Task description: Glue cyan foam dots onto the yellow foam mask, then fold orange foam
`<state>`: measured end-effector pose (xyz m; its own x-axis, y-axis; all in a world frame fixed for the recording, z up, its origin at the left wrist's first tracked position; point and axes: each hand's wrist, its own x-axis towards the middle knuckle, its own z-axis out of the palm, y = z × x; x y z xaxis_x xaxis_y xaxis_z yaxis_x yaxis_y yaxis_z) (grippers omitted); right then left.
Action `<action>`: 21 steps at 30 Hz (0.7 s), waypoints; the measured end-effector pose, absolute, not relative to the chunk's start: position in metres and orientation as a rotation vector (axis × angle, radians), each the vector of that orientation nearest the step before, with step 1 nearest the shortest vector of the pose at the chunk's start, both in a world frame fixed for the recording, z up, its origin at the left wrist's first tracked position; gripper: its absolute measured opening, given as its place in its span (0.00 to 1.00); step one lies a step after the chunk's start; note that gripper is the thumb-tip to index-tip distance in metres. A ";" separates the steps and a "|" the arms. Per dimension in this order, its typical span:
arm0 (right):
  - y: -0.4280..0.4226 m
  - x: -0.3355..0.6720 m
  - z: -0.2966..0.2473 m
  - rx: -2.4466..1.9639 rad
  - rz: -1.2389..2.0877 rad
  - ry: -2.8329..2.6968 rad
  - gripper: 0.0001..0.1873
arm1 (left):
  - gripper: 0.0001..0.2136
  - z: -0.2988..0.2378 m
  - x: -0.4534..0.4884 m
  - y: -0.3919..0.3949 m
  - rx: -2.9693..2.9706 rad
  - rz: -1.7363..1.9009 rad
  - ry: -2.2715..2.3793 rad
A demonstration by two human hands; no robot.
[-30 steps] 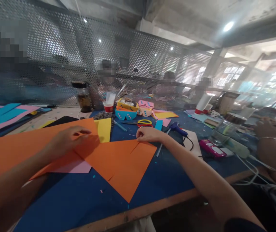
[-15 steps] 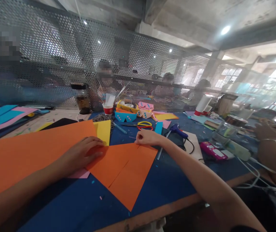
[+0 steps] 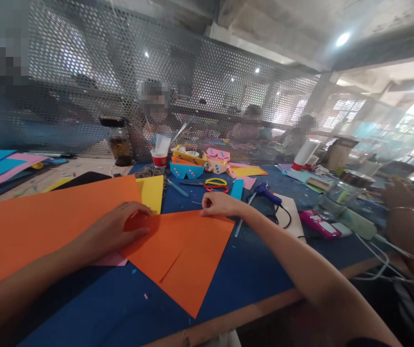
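Note:
A folded orange paper sheet (image 3: 185, 250) lies on the blue-covered table (image 3: 94, 308) in front of me. My left hand (image 3: 115, 229) rests on its left corner, fingers curved and pressing the paper down. My right hand (image 3: 217, 203) pinches the sheet's far top edge with closed fingers. A larger orange sheet (image 3: 40, 221) lies under my left forearm, with a pink sheet (image 3: 115, 260) peeking out beneath and a yellow sheet (image 3: 152, 192) behind.
Yellow-handled scissors (image 3: 214, 183), a blue glue gun (image 3: 268, 193), paper cups, coloured paper crafts (image 3: 187, 169) and a jar (image 3: 119, 142) stand further back before a perforated metal screen. Another person's hands (image 3: 404, 197) work at the right. Blue and pink sheets lie far left.
My left hand has slid right along the orange paper and now presses on its left corner. My right hand stayed at the top edge. The view shifted slightly.

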<state>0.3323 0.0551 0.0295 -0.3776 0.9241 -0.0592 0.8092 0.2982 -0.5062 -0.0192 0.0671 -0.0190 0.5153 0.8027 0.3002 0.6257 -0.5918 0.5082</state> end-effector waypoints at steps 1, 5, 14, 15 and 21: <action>0.056 0.333 0.029 -1.572 0.702 -2.313 0.07 | 0.19 -0.019 -0.020 0.067 2.423 0.740 1.213; 0.057 0.333 0.029 -1.493 0.802 -2.278 0.04 | 0.18 -0.014 -0.021 0.066 2.397 0.771 1.293; 0.059 0.334 0.034 -1.393 0.889 -2.210 0.09 | 0.21 0.003 -0.021 0.058 2.266 0.910 1.381; 0.060 0.335 0.034 -1.390 0.883 -2.198 0.09 | 0.20 0.004 -0.021 0.057 2.261 0.929 1.386; 0.063 0.335 0.033 -1.385 0.831 -2.125 0.13 | 0.18 0.005 -0.022 0.058 2.274 0.994 1.430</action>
<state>0.3355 0.0630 0.0328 -0.3816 0.9225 0.0573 0.6392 0.3082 -0.7046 -0.0222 0.0576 0.0045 0.2750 0.8724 0.4041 0.6825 -0.4732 0.5570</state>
